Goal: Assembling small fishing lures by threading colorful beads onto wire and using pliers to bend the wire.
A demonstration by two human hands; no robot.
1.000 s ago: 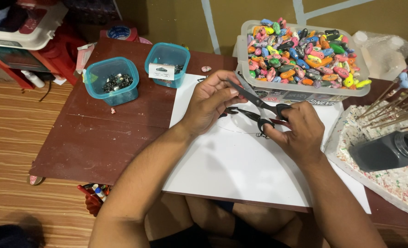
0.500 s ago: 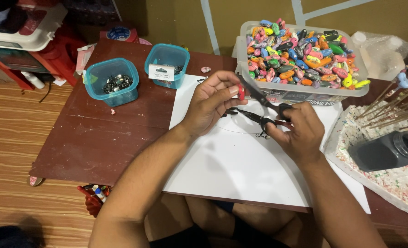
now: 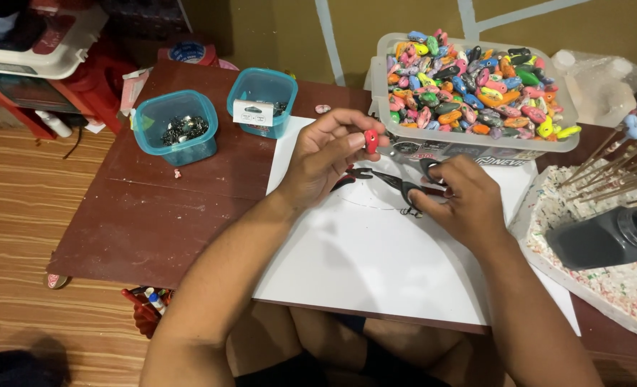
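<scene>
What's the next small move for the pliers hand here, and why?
Probably bring the pliers up to the small red piece. The left hand pinches that piece at its fingertips, raised above the white sheet, while the right hand grips the pliers handles low on the sheet, with the tips pointing toward the left hand and a gap between tips and piece.

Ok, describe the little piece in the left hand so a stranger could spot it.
Find the clear tub heaped with colourful beads. Just left of it, the left hand pinches a small red bead at its fingertips. It alone is held outside the tub.
</scene>
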